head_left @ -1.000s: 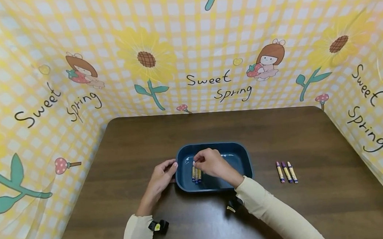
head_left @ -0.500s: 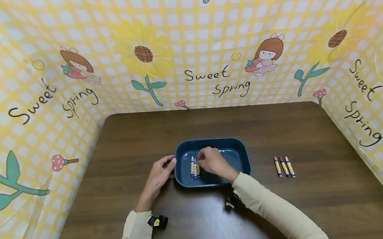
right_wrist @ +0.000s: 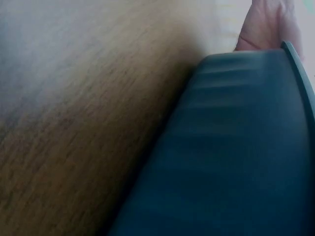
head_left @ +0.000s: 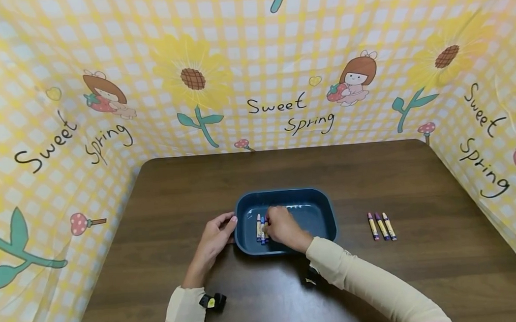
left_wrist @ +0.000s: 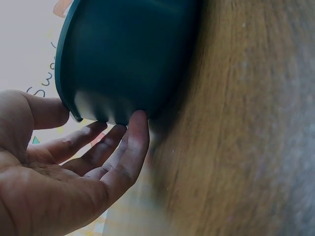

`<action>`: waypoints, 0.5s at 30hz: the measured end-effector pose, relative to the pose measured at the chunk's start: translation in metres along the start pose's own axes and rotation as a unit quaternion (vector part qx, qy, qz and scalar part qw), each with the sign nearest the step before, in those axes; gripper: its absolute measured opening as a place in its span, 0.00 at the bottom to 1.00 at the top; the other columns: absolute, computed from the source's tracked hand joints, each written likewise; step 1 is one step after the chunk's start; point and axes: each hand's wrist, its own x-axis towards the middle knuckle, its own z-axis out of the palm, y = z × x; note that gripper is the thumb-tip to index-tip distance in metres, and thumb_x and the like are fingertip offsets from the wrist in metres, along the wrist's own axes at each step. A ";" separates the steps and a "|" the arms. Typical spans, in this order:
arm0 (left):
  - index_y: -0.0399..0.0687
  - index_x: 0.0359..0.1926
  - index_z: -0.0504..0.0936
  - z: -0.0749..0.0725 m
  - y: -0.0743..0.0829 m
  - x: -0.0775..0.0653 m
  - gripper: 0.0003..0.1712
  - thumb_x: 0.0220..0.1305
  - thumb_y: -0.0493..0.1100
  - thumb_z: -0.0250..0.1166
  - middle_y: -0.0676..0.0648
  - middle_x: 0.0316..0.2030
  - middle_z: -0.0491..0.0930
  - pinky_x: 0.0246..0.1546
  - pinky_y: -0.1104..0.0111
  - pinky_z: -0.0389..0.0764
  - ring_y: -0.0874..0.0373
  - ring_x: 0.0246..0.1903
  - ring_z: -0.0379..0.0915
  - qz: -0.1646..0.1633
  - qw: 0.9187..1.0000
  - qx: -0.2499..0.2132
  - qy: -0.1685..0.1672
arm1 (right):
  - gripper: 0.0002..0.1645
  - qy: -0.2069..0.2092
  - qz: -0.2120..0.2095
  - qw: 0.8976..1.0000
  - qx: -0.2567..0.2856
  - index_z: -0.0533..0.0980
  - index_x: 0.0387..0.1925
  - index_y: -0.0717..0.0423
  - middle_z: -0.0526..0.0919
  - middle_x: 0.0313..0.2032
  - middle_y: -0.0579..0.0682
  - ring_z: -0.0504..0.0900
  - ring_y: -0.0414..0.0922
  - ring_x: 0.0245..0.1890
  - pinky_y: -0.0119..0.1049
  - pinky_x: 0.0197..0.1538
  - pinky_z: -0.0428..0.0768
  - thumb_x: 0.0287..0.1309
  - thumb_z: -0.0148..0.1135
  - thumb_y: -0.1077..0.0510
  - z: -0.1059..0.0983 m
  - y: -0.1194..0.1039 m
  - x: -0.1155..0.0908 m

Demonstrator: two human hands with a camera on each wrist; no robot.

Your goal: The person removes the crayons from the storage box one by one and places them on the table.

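A dark blue tray (head_left: 304,193) sits mid-table. Inside its left part, several crayons lie side by side, among them a pale-tipped crayon (head_left: 258,228) and a blue crayon (head_left: 263,231). My right hand (head_left: 284,227) reaches in over the tray's near rim. Its curled fingers pinch the rightmost crayon (head_left: 267,238) of that row and partly hide it. My left hand (head_left: 215,235) rests against the tray's left end. In the left wrist view, its loosely bent fingers (left_wrist: 139,129) touch the outer wall while the thumb lies at the rim.
Three more crayons (head_left: 382,227) lie side by side on the brown table (head_left: 175,185), right of the tray. A yellow checked cloth (head_left: 278,56) with printed flowers hangs behind and at both sides. The tray's outer wall (right_wrist: 231,147) fills much of the right wrist view.
My right hand has drawn back from the tops of the crayons and shifted slightly right and nearer, uncovering the pale-tipped and blue crayons. My left hand keeps its place on the tray.
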 end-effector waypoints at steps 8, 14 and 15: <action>0.44 0.59 0.71 0.001 -0.006 -0.003 0.24 0.67 0.51 0.55 0.40 0.51 0.75 0.35 0.65 0.82 0.56 0.37 0.75 0.005 1.000 -0.014 -0.008 | 0.13 -0.015 0.005 1.000 0.016 0.72 0.13 0.58 0.68 0.14 0.46 0.61 0.38 0.12 0.27 0.13 0.58 0.45 0.53 0.73 0.004 0.003 -0.003; 0.43 0.58 0.72 0.000 -0.003 -0.002 0.24 0.66 0.51 0.55 0.39 0.51 0.75 0.35 0.65 0.82 0.56 0.37 0.76 0.014 1.000 -0.016 -0.001 | 0.18 -0.027 -0.016 1.000 0.003 0.60 0.10 0.51 0.57 0.13 0.45 0.54 0.40 0.13 0.29 0.14 0.54 0.38 0.47 0.76 0.001 0.000 -0.006; 0.44 0.58 0.72 0.000 -0.002 -0.001 0.24 0.66 0.51 0.55 0.40 0.51 0.75 0.35 0.65 0.82 0.56 0.37 0.75 0.013 1.000 -0.016 -0.001 | 0.18 -0.024 -0.021 0.999 -0.015 0.60 0.11 0.51 0.57 0.15 0.45 0.54 0.41 0.14 0.30 0.15 0.54 0.38 0.47 0.76 0.001 0.000 -0.006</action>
